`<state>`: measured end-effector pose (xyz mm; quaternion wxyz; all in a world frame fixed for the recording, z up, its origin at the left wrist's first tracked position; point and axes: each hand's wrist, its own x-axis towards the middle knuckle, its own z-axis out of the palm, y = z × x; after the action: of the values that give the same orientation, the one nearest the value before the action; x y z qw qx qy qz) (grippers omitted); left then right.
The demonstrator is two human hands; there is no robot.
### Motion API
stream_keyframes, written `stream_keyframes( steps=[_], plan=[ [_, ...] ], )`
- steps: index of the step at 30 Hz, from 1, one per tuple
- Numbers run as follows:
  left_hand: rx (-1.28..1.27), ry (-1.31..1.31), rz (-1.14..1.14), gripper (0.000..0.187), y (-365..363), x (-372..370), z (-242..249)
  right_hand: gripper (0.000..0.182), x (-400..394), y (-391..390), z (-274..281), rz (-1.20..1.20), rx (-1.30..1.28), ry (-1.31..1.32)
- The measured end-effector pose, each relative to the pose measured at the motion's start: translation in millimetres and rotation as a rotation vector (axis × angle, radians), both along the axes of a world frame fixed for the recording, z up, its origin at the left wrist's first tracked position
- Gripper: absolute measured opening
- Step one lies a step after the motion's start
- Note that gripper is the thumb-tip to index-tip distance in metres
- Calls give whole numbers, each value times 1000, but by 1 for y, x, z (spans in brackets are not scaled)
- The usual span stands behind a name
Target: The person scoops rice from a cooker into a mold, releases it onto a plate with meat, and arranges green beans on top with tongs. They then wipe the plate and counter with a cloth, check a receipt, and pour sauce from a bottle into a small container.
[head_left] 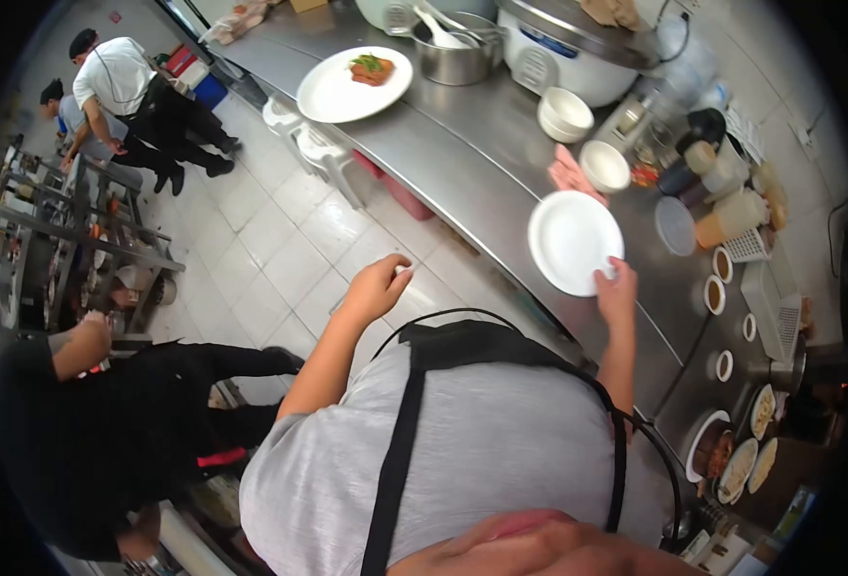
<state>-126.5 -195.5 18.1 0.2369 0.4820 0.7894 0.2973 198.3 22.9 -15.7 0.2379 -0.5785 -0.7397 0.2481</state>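
Beside the steel bench (443,144), the right hand (618,285) pinches a white plate (574,240) by its edge, a pink cloth (566,171) and bowl (605,167) crowding just beyond, sauce cups (715,295) to its right, while the left hand (379,288) curls loosely, its contents unclear.

Plate (575,243) near bowl (605,167), pot (453,65) beside cooker (577,79)

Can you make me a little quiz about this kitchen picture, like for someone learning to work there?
1. True or false: the left hand is holding a bowl.
2. What sits on the plate beside the metal pot?
A) a bowl
B) food with a green topping
C) a pink cloth
3. What does the right hand touch?

Key: 1 false; 2 B; 3 the bare white plate.
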Motion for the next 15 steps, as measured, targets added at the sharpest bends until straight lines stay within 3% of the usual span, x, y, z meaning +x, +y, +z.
stream_keyframes(
  steps=[2, 5, 8, 11, 15],
  plan=[
    [2, 23, 57, 23, -29, -51, -2, 41, -4, 18, -13, -116, 228, -95],
    [0, 69, 218, 23, -66, -116, -2, 48, -25, 21, 3, -516, 12, -279],
    [-32, 58, 316, 22, -83, -160, 1, 48, 1, 50, -70, -463, -130, -210],
    [-14, 21, 299, 21, -78, -189, -6, 44, -36, 24, -53, -557, -270, 78],
    [60, 54, 242, 24, -17, -234, -11, 39, -86, 25, -74, -509, -172, 240]
  ],
)
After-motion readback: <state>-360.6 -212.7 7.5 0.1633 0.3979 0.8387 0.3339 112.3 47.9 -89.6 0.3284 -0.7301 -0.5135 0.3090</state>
